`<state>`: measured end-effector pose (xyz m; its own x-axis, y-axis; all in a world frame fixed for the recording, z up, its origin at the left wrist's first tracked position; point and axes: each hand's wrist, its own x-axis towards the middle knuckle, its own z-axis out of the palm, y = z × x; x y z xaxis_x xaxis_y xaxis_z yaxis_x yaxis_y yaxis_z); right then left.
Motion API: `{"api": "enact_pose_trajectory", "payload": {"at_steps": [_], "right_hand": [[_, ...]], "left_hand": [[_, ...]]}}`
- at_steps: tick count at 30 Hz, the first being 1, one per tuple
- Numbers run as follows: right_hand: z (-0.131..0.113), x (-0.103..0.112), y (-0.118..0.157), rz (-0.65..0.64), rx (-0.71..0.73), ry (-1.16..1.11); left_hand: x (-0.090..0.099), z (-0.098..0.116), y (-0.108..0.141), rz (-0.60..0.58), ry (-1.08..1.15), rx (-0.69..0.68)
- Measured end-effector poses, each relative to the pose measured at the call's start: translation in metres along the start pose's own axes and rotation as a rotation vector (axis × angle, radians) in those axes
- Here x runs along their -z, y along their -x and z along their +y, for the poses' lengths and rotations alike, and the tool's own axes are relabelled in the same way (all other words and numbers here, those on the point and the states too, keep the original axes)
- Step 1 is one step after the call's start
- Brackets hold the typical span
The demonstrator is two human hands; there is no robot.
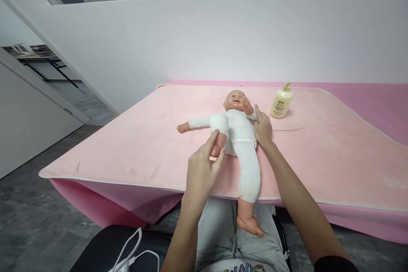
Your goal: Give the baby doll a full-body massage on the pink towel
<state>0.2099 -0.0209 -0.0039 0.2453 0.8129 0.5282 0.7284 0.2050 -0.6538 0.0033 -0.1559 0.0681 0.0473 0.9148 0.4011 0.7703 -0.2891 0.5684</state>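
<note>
A baby doll (pixel 241 129) with a white cloth body and plastic head, hands and feet lies on its back on a pink mat (pixel 127 148). One of its legs is bent up, and my left hand (pixel 202 168) grips that leg's foot (pixel 219 143) between thumb and fingers. The other leg lies straight, its foot (pixel 250 219) hanging past the mat's near edge. My right hand (pixel 262 126) holds the doll's raised arm (pixel 253 114), which is folded toward its face. Its other arm (pixel 198 123) stretches out to the left.
A pale yellow pump bottle (pixel 281 102) stands on the mat to the right of the doll's head. Behind the table rises a white wall (pixel 204 42). At lower left, white cables (pixel 130 253) lie on a black chair seat (pixel 102 246).
</note>
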Motion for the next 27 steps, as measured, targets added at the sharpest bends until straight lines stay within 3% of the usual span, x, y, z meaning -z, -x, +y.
{"api": "enact_pose_trajectory", "payload": {"at_steps": [5,9,12,15,18,20,23,25,27], "right_hand": [[-0.001,0.002,0.000,-0.086,0.073,0.102],[-0.003,0.003,0.001,-0.084,0.047,0.059],[-0.002,0.002,0.001,-0.033,0.002,-0.084],[0.000,-0.002,-0.002,0.103,-0.111,-0.387],[0.000,-0.005,-0.006,0.288,-0.300,-0.675],[-0.001,-0.005,-0.007,0.380,-0.503,-0.797],[-0.004,-0.003,-0.007,0.414,-0.780,-0.919],[-0.004,-0.003,-0.007,0.424,-0.835,-0.935],[-0.004,-0.004,-0.007,0.473,-0.799,-0.866]], "left_hand": [[-0.036,-0.005,-0.032,-0.125,-0.036,-0.022],[-0.043,-0.003,-0.036,-0.123,-0.082,-0.006],[-0.027,0.001,-0.026,-0.104,-0.102,0.010],[0.002,0.004,-0.003,-0.067,-0.076,0.064],[0.032,0.000,0.029,-0.060,-0.037,0.124],[0.046,-0.006,0.048,-0.080,-0.057,0.154],[0.059,-0.014,0.064,-0.113,-0.111,0.194],[0.064,-0.016,0.065,-0.109,-0.134,0.205],[0.064,-0.015,0.057,-0.077,-0.135,0.191]]}}
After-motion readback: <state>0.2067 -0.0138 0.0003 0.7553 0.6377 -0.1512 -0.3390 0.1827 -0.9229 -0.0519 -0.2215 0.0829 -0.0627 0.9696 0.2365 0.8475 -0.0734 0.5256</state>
